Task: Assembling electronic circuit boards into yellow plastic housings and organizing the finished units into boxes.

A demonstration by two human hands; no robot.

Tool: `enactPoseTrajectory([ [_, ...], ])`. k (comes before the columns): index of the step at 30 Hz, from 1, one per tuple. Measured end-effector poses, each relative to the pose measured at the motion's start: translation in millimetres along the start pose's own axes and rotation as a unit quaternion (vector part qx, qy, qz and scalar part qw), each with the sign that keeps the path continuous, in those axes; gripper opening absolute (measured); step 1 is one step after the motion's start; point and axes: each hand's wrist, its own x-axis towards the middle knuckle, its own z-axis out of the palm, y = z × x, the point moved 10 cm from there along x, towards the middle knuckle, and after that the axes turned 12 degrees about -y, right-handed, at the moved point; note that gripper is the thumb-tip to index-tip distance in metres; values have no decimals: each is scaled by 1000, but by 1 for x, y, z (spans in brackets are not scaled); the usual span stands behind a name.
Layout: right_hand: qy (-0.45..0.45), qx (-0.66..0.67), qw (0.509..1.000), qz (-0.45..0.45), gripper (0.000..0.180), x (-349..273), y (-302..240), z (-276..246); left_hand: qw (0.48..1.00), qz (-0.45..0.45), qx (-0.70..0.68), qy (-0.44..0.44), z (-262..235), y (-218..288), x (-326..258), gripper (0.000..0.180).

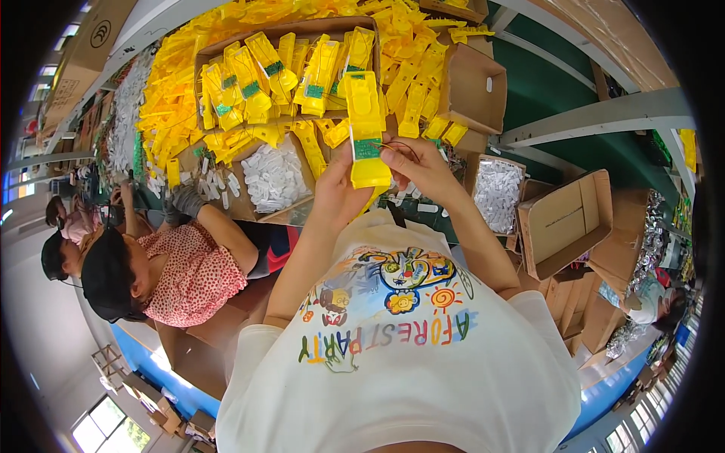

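Holding a yellow casing [364, 106] in the curled fingers of the left hand [337, 189], near a cardboard box [310, 32] of similar casings [257, 79]; touching the casing's green circuit board [367, 149] with the right hand [424, 167], bending fingers nearly together beside thin wires [399, 145], leaving unclear whether pinching them.

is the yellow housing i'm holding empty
No, a green circuit board shows on the yellow housing between the left hand and right hand.

A filled carton [321, 29] and yellow heap [170, 90] block ahead; an open box [468, 83] offers room.
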Motion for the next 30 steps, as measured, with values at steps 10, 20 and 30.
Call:
enactPoseTrajectory([
  [10,-39,-56,998,-3,25,11,5,-5,989,33,119,82,-21,10,-2,45],
  [20,-305,31,952,-20,65,-18,-45,-17,960,12,212,182,-38,30,-17,43],
  [30,-169,332,924,-85,48,-4,-58,-38,911,-4,348,220,-30,35,-18,40],
])
